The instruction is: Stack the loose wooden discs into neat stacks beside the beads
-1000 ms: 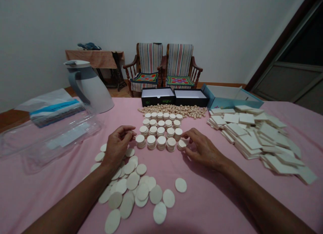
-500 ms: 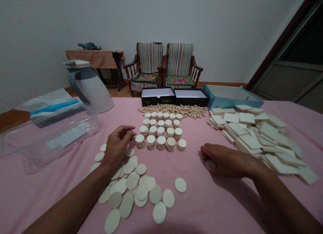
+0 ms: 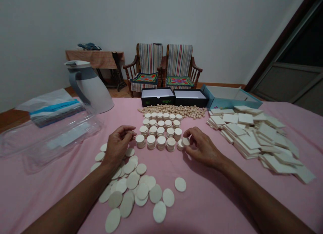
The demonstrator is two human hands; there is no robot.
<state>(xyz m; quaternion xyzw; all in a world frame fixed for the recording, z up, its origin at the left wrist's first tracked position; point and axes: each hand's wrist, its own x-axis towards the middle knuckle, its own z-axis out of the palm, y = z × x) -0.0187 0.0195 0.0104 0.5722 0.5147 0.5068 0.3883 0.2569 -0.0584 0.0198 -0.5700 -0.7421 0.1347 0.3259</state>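
My right hand (image 3: 203, 148) pinches a pale round wooden disc (image 3: 186, 141) between thumb and fingers. That disc is tilted at the right side of the short end stack (image 3: 180, 145) in the nearest row. My left hand (image 3: 117, 144) rests half curled, holding nothing that I can see, its fingertips just left of the row's first stack (image 3: 140, 141). Several rows of stacked discs (image 3: 160, 132) stand between the hands. Below and around my left wrist spreads a loose pile of discs (image 3: 133, 180), with a single disc (image 3: 180, 184) lying apart to its right.
Small wooden pieces (image 3: 174, 110) lie behind the stacks, before two black boxes (image 3: 157, 101) and a blue box (image 3: 230, 101). Square wooden tiles (image 3: 248, 141) are heaped at right. A white jug (image 3: 93, 91) and clear plastic packaging (image 3: 63, 136) are at left on the pink cloth (image 3: 202, 203).
My right hand has moved left and away from me, bringing a disc from the bare cloth at right to the end stack. My left hand has stayed in place.
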